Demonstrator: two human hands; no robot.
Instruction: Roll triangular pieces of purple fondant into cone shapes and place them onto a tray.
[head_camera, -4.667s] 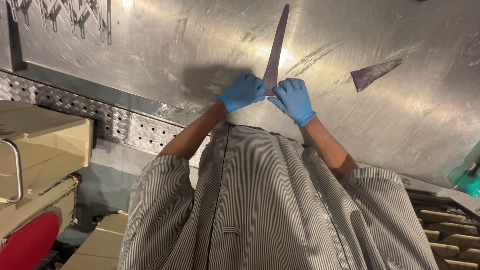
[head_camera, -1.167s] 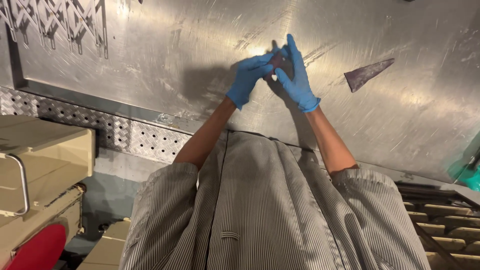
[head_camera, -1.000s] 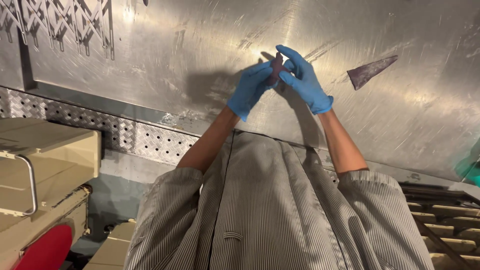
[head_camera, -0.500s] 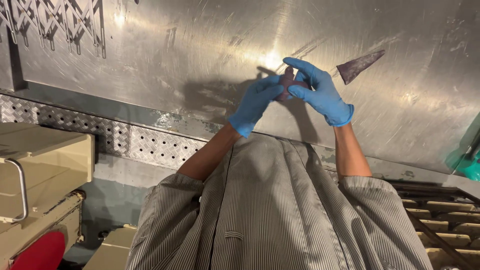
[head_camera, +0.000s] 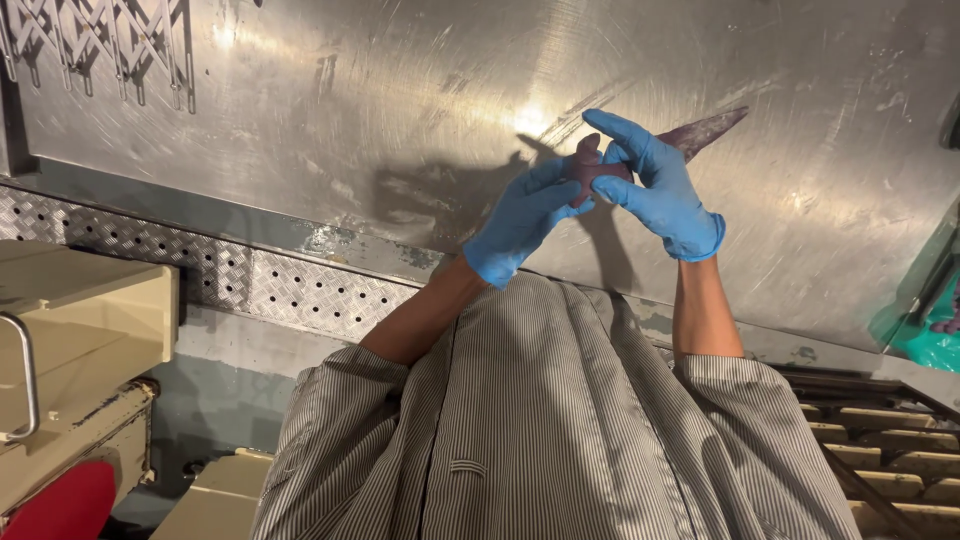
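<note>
Both my hands wear blue gloves and are raised above a scratched steel worktable. My left hand and my right hand pinch a small rolled piece of dark purple dough between their fingertips. A flat dark purple triangle of dough lies on the steel just behind my right hand, partly hidden by it. My striped grey shirt fills the lower part of the view.
A perforated, ridged steel ledge runs along the table's near edge. A beige machine housing with a metal handle and a red part stands at the left. Slatted crates sit at the lower right, and a green-lined bin at the right edge.
The long flat strip of dough that lay under my hands is now a small roll held up between my fingers. My hands have lifted and shifted slightly right.
</note>
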